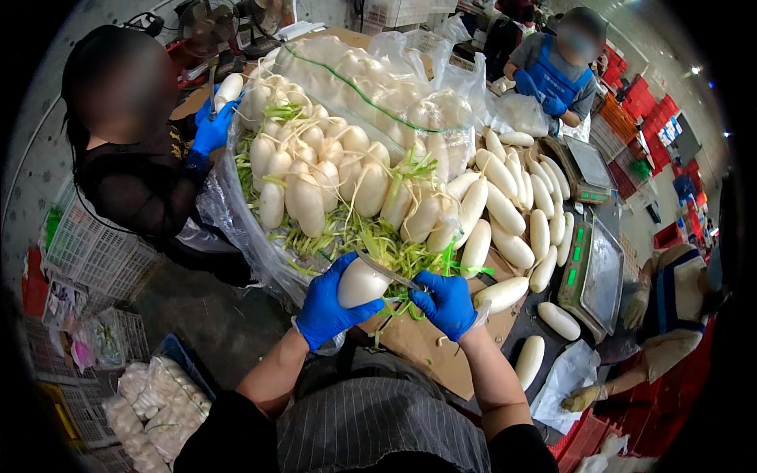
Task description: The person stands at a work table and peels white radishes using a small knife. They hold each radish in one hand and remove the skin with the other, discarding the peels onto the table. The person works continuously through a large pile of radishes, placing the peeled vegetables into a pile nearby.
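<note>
Blue gloves cover both of my hands. My left hand (331, 304) grips a white radish (362, 284), its leafy end turned away from me. In my right hand (445, 303) is a knife with a curved blade (378, 266), which lies across the radish's far end; whether it has cut in cannot be told. Just beyond are cut green stalks (322, 236) on the plastic sheet. A pile of white radishes with thin roots (319, 159) rises behind them. Smooth radishes (508, 207) lie heaped to the right.
Two digital scales (594, 272) (585, 162) stand at right. A clear bag of radishes (355, 83) lies at the back. Cardboard (426, 355) covers the near table edge. Co-workers stand at left (136, 171), back right (553, 77) and right (671, 301). Plastic crates (100, 236) are at left.
</note>
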Demonstrator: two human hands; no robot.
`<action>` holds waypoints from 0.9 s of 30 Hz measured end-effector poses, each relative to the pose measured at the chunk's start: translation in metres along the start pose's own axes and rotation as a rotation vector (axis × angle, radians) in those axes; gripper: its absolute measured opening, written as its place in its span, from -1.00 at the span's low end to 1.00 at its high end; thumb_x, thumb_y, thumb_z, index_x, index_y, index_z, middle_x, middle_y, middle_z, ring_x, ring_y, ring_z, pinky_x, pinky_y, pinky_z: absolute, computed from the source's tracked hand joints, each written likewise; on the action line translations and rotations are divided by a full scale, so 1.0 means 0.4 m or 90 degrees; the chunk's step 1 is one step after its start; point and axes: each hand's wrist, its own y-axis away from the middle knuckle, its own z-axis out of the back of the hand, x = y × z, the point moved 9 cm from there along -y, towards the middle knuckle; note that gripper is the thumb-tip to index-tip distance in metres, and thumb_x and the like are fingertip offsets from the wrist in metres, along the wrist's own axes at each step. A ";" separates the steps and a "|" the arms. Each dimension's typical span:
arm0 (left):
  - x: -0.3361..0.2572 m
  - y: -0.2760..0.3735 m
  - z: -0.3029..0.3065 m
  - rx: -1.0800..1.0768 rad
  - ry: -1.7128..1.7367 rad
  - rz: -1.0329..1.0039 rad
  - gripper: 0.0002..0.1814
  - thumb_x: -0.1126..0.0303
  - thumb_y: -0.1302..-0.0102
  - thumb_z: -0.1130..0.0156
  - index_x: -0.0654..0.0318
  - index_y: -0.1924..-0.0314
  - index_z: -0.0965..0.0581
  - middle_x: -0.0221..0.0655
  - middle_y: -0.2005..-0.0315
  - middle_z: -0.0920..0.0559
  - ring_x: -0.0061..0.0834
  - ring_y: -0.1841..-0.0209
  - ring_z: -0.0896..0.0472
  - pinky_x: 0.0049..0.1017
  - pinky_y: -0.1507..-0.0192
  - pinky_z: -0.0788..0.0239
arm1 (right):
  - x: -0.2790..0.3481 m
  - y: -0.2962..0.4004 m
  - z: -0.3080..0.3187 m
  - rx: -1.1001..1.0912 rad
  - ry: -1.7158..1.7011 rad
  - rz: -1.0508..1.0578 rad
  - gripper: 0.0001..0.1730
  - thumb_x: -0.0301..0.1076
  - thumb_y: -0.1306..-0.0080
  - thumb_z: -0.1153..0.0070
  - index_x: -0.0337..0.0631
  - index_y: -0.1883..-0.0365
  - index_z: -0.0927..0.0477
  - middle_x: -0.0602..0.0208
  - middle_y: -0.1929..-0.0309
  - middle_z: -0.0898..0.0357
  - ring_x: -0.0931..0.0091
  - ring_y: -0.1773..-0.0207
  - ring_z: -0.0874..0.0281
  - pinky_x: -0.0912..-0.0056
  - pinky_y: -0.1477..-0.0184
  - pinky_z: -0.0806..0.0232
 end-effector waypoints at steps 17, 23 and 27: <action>0.157 0.013 -0.031 -0.049 0.683 0.199 -0.46 -0.10 -0.38 0.18 0.13 -0.14 -0.31 -0.33 0.12 -0.53 -0.39 0.12 -0.54 -0.33 0.06 -0.44 | -0.117 0.100 -0.119 -0.066 -0.191 -0.181 -0.67 -0.11 -0.25 -0.11 -0.16 0.17 -0.59 0.19 0.35 -0.64 0.40 0.33 -0.59 0.35 0.23 -0.41; 0.203 0.042 -0.061 -0.091 0.727 0.308 -0.33 -0.11 -0.25 -0.08 0.13 -0.23 -0.25 -0.17 0.00 -0.45 -0.22 0.01 -0.44 -0.24 -0.07 -0.30 | 0.097 0.146 -0.086 -0.041 0.002 -0.085 -0.20 -0.10 -0.12 -0.24 0.13 -0.32 -0.20 0.25 -0.06 -0.49 0.23 0.08 -0.56 0.41 0.16 -0.42; 0.186 0.047 -0.089 -0.086 0.730 0.358 -0.35 0.02 -0.23 -0.14 0.10 -0.24 -0.22 -0.21 0.02 -0.46 -0.26 0.02 -0.45 -0.24 -0.08 -0.29 | 0.099 0.196 -0.029 -0.174 -0.105 -0.024 -0.21 -0.14 -0.16 -0.21 0.13 -0.35 -0.16 0.19 -0.10 -0.47 0.26 0.01 -0.54 0.36 0.12 -0.41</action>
